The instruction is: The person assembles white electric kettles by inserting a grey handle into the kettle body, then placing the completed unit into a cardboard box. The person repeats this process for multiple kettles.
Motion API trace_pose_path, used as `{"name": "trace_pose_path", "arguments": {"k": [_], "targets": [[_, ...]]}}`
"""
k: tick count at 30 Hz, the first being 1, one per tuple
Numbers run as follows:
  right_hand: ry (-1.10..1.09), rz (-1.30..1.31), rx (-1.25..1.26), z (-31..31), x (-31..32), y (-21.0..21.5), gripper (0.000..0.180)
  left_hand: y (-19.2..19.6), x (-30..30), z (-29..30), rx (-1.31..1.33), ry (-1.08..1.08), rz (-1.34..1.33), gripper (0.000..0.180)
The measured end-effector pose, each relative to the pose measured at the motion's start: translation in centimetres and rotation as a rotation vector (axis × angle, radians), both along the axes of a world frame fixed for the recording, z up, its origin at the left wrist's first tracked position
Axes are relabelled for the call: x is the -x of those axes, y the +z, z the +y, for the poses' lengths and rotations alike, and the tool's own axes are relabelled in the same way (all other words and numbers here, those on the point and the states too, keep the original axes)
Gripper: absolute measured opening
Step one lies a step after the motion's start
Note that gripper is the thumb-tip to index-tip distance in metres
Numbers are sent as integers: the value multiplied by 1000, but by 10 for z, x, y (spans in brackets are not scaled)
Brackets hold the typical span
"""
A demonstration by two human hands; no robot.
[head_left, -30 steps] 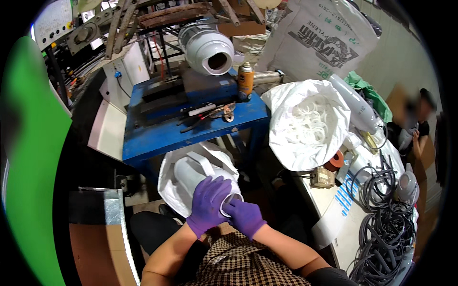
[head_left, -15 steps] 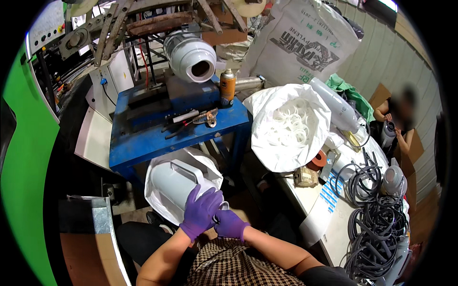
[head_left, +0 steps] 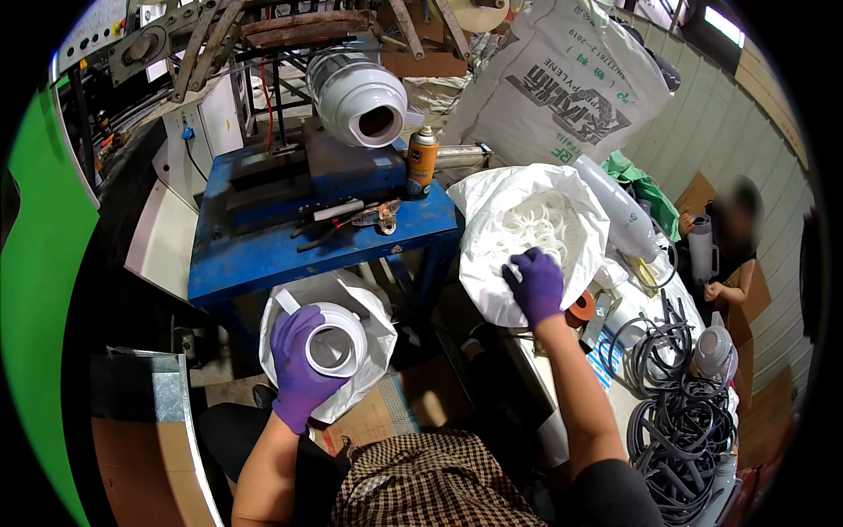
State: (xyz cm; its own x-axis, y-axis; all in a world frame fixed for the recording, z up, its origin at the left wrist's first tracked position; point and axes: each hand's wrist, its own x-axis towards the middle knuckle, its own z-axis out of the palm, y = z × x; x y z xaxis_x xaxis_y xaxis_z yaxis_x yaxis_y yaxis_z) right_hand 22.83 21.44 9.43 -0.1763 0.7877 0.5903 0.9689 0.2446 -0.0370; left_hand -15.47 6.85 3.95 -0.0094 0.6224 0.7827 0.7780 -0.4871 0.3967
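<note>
My left hand, in a purple glove, is wrapped round the rim of a pale grey plastic jug. The jug's round open mouth faces up, and its handle points away to the left. A white plastic bag surrounds the jug's lower part, which is hidden. To the right, my gloved right hand reaches over the near edge of a white sack. Its fingers are apart beside a heap of white plastic rings inside. Nothing shows in that hand.
A blue metal bench ahead carries pliers, a spray can and another grey jug on a machine. Dark tubing lies coiled on the right-hand table. Another person holds a jug at far right. A cardboard-lined box stands left.
My right hand has moved from beside my left hand to the ring sack. The jug has turned from lying sideways to mouth up, with my left hand now round its rim.
</note>
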Motion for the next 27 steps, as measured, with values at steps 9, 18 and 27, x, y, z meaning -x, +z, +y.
{"name": "trace_pose_path", "arguments": {"k": [9, 18, 27], "targets": [[-87, -133, 52, 56, -73, -50, 11, -2, -12, -6, 51, -58, 1, 66], [894, 693, 481, -133, 107, 2, 24, -6, -13, -10, 39, -118, 37, 68], [852, 503, 451, -140, 169, -34, 22, -18, -27, -10, 117, -174, 75, 68]]}}
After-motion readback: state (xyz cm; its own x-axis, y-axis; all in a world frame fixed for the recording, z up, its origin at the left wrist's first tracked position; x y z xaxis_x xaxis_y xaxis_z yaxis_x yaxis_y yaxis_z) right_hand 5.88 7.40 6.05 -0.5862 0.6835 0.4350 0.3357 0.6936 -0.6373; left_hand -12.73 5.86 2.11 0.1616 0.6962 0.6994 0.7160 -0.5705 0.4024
